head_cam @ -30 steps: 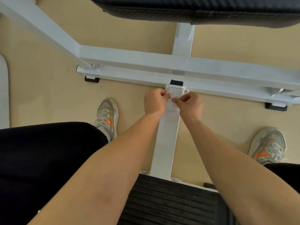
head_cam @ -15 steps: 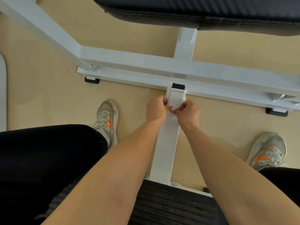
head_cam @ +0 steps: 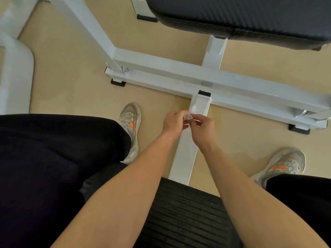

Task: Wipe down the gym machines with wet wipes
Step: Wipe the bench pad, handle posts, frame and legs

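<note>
Just above the bar: wipe held in both hands

Left hand [head_cam: 174,123] and right hand [head_cam: 202,129] meet over the white centre bar [head_cam: 184,158], near its joint with the cross bar [head_cam: 179,76]. The fingertips of both hands are curled inward, pinching a small crumpled wet wipe [head_cam: 189,116] between them. Whether the wipe touches the bar cannot be told.

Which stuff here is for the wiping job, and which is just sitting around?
For the job: small white wet wipe, pinched by the left hand and right hand; white metal machine frame; black padded machine cushion.

Just there: grey-and-orange sneakers; beige floor.
</note>
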`<state>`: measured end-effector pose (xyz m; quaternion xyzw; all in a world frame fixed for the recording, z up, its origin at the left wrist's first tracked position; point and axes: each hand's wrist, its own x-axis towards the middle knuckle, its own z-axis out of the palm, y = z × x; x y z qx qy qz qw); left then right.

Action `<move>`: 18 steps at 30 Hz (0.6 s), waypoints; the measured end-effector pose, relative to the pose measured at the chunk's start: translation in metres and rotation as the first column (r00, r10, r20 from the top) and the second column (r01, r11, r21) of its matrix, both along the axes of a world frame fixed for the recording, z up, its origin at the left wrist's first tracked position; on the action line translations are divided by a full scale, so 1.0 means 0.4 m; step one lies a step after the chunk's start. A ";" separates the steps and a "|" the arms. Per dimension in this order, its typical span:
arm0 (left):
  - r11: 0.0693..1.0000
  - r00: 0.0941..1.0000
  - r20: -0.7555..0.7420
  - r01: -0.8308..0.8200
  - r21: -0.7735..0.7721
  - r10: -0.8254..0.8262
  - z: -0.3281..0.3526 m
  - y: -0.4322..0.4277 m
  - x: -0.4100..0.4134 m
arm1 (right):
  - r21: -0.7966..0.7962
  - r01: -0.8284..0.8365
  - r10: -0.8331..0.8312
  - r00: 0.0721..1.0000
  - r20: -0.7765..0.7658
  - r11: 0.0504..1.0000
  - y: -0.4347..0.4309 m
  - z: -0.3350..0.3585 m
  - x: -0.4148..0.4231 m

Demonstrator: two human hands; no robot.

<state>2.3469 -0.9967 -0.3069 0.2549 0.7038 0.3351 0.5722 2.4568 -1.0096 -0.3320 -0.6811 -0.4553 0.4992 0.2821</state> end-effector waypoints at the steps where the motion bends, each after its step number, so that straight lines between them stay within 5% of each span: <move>1: 1.000 1.000 0.011 0.000 -0.003 0.000 0.000 -0.002 -0.006 | -0.036 -0.013 0.011 0.999 -0.049 0.999 0.000 0.008 0.002; 4: 0.991 0.986 -0.129 0.111 0.072 -0.101 -0.034 0.000 -0.030 | -0.140 -0.014 -0.019 0.974 -0.228 0.990 0.014 0.039 0.007; 7: 0.996 0.983 -0.185 0.005 0.084 0.011 -0.056 0.033 -0.032 | -0.173 0.037 -0.086 0.956 -0.282 0.984 0.042 0.061 0.016; 11: 0.983 0.960 -0.252 -0.081 0.163 0.121 -0.073 0.125 0.006 | -0.121 0.178 -0.188 0.980 -0.070 0.976 0.074 0.048 0.049; 15: 0.965 0.965 -0.262 0.081 0.249 -0.014 -0.088 0.161 0.062 | -0.121 0.199 -0.192 0.979 0.067 0.972 0.080 0.028 0.087; 18: 0.969 0.937 -0.329 0.179 0.170 -0.116 -0.146 0.113 0.065 | -0.139 0.194 -0.178 0.977 0.120 0.971 0.080 0.013 0.089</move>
